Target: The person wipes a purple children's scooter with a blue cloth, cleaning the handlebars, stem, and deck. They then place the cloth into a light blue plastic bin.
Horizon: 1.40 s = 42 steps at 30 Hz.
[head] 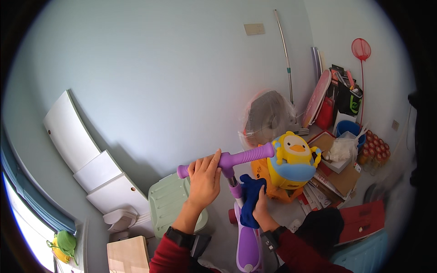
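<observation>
A child's purple kick scooter [248, 244] stands before me, its T-shaped handlebar [251, 155] raised on a metal stem. My left hand [205, 177] is wrapped over the left grip of the bar. Lower down, my right hand [261, 208] holds a dark blue cloth [251, 198] against the scooter's stem. The cloth covers part of the stem, and some of the right fingers are hidden behind it. Just beyond the right grip is a yellow and blue duck-shaped toy or container [292, 163].
Left of the scooter lies a green plastic lid [170, 201]; white panels [73, 133] lean on the wall. Behind are a plastic-wrapped fan [266, 119] and a metal pole [285, 51]. Flattened cardboard [344, 181], a blue bucket [348, 127] and red-lidded jars [375, 148] sit at right.
</observation>
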### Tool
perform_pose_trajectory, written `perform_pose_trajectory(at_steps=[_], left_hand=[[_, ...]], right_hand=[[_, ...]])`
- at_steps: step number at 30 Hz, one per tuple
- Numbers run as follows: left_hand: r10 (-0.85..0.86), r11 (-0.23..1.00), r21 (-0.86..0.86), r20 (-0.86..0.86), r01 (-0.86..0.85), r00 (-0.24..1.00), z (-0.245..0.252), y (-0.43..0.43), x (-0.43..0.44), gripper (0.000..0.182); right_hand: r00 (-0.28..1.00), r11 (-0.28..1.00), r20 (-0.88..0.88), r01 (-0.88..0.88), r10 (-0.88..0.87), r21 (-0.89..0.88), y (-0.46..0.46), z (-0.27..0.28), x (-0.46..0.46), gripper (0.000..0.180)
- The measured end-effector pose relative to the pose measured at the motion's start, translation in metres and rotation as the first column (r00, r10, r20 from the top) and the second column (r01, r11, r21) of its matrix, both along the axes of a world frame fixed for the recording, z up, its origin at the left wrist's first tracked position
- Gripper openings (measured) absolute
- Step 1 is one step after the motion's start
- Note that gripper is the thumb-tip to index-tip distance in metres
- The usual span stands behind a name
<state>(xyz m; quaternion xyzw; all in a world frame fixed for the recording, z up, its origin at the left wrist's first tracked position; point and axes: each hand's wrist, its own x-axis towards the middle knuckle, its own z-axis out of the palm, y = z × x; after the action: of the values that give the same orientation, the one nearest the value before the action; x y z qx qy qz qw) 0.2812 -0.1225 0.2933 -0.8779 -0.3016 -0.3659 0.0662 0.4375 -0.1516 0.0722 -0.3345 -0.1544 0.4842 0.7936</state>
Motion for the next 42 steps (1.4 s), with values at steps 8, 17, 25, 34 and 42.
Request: perform_pose_trajectory(at_steps=[8,17,25,34,42], left_hand=[[0.102,0.987,0.125,0.032,-0.105,0.994,0.002,0.015,-0.011,0.03],[0.111,0.986,0.108,0.141,-0.127,0.984,0.0,0.014,-0.006,0.014],[0.127,0.984,0.105,0.166,-0.145,0.978,-0.004,0.013,-0.002,0.013],[0.14,0.984,0.08,0.209,-0.16,0.968,-0.005,0.013,-0.002,0.016],[0.137,0.982,0.1,0.213,-0.161,0.968,-0.006,0.012,-0.001,0.012]], right_hand=[[0.459,0.755,0.604,0.468,-0.652,0.459,-0.035,0.125,0.027,0.056],[-0.778,0.766,0.503,0.044,-0.377,0.642,-0.01,0.227,0.045,0.039],[-0.619,0.917,0.676,0.263,0.399,-0.299,0.028,0.285,0.052,0.068],[-0.853,0.897,0.512,0.142,-0.103,0.418,-0.005,0.292,0.071,0.06],[-0.881,0.865,0.266,-0.255,-0.392,0.432,-0.011,0.25,0.069,0.035]])
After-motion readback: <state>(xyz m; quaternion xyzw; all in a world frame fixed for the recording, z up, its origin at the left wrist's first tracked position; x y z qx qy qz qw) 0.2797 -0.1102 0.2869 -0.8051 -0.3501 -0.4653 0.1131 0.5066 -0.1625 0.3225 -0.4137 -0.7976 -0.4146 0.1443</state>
